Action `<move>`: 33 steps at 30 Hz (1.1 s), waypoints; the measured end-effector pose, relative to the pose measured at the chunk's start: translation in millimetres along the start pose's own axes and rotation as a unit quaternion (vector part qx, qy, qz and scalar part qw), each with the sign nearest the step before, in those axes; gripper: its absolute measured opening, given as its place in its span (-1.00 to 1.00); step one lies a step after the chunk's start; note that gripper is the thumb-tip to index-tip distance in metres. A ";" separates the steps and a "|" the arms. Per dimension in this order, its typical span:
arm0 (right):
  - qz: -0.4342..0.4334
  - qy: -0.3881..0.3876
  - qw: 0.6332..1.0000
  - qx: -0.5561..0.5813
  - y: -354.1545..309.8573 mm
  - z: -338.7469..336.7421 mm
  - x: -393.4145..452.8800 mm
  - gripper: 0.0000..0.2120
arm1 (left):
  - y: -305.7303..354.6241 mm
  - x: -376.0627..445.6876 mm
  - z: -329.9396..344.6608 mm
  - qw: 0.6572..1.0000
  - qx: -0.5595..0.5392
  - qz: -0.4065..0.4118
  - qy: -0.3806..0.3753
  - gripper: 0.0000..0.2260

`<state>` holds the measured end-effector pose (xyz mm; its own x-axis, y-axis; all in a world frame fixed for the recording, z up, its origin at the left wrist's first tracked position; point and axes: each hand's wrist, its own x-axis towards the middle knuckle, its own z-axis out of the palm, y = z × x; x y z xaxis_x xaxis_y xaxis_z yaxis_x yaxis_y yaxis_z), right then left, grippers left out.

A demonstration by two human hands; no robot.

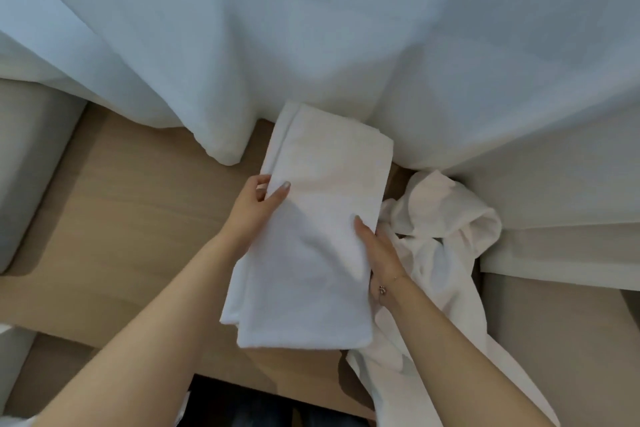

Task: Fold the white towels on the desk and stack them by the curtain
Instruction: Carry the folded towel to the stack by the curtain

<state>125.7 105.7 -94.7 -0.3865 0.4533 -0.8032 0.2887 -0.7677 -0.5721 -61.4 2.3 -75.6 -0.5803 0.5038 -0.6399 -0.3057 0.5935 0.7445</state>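
Desk [121,218], left and centre of frame: left hand [256,204] and right hand [377,253], each a grip pinching one long edge of the folded towel [311,236], which lies at centre with its far end touching the curtain [311,28]. Right of centre: one crumpled towel [440,236], unfolded. No containers in view; judged partway, one fold being placed, one left.

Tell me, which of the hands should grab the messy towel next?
Probably the right hand. It grips the folded towel's right edge, right beside the crumpled towel. The left hand holds the opposite edge, with the folded towel between it and the crumpled one.
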 end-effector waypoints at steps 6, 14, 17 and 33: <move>0.008 -0.007 0.999 0.037 -25.0 -0.4 25.1 -0.61 | -32.7 -26.7 0.2 0.998 0.054 0.003 -0.012 -0.57; -0.083 -0.041 0.991 0.101 -55.7 16.8 37.3 -0.55 | -13.4 -21.5 -14.2 0.997 0.018 0.080 0.010 -0.74; -0.066 -0.011 0.994 0.091 -51.0 21.3 46.7 -0.59 | -21.5 -12.5 -18.7 0.998 0.039 0.039 -0.003 -0.66; -0.090 -0.004 0.995 0.053 -112.2 28.3 105.4 -0.54 | -45.6 -14.3 -18.4 0.998 0.041 0.043 0.024 -0.65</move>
<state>27.8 226.8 -110.5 -0.4312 0.5837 -0.6880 0.1210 -0.7182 -0.6852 -53.0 -43.6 -96.8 -0.6380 0.5255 -0.5628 -0.1911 0.6000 0.7768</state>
